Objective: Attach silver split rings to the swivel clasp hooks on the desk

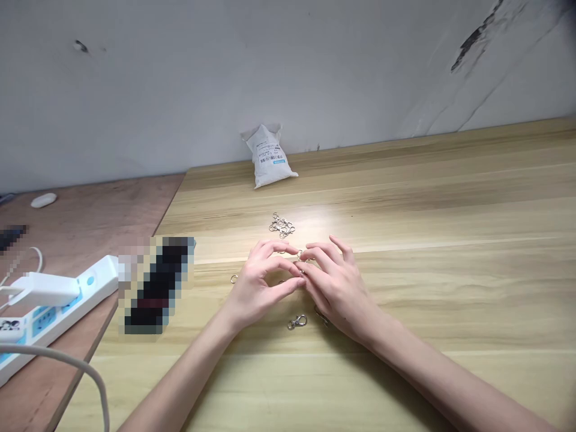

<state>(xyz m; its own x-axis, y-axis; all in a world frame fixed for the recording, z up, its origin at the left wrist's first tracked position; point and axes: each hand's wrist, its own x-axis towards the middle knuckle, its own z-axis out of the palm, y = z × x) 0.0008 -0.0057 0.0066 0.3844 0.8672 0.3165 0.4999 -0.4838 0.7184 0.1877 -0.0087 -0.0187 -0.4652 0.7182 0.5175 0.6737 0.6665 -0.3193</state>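
Note:
My left hand (265,282) and my right hand (335,282) meet fingertip to fingertip just above the table. Both are closed in a pinch around a small silver metal ring (300,255), mostly covered by the fingers. Below the fingertips a silver lobster clasp (297,322) lies on the wood. Another clasp (321,317) shows partly from under my right hand. Beyond the hands is a small pile of clasps (282,225) with rings. A loose ring (234,279) rests just left of my left hand.
A white printed packet (270,156) stands near the wall at the back of the wooden table (427,240). To the left lies a blurred-out dark object (157,285). A white power strip (92,285) with plugs and a grey cable (90,369) occupy the lower brown surface.

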